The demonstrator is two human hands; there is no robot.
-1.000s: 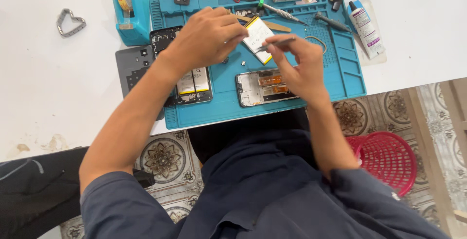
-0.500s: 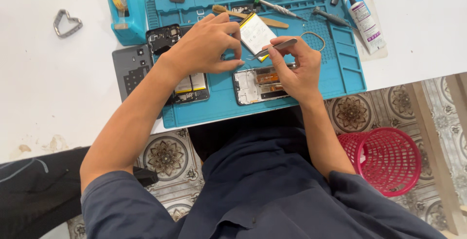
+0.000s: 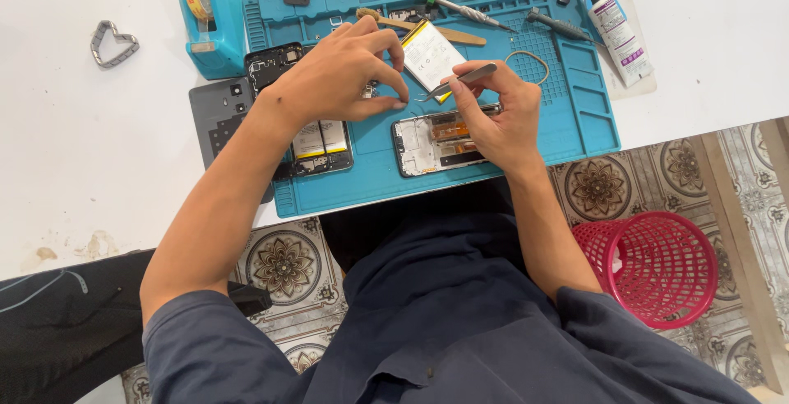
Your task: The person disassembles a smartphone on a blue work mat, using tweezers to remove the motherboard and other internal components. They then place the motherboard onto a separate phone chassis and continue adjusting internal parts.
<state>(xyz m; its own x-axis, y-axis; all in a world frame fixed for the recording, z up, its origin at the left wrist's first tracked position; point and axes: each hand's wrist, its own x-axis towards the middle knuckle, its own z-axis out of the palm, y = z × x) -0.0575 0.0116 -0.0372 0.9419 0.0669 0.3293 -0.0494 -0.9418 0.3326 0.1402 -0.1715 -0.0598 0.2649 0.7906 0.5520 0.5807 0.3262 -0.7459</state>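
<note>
Left hand (image 3: pixel 341 75): fingers curled, tips pinched over a small part too tiny to identify, above the blue repair mat (image 3: pixel 583 116).
Right hand (image 3: pixel 493 108): closed around metal tweezers (image 3: pixel 460 82), whose tips point left toward the left hand's fingertips.
Opened phone frame (image 3: pixel 431 145): flat on the mat's near edge, just under the right hand, internals exposed.
Battery (image 3: pixel 431 57): white with a yellow edge, lying tilted on the mat just beyond the two hands.
Second opened phone (image 3: pixel 316 145): left on the mat, partly covered by the left wrist.
Tape dispenser (image 3: pixel 209 22): blue, at the mat's far left corner.
Glue bottle (image 3: pixel 616 26): on the white worktop (image 3: pixel 99 149), right of the mat.
Red basket (image 3: pixel 657 268): on the tiled floor, right of the person.
</note>
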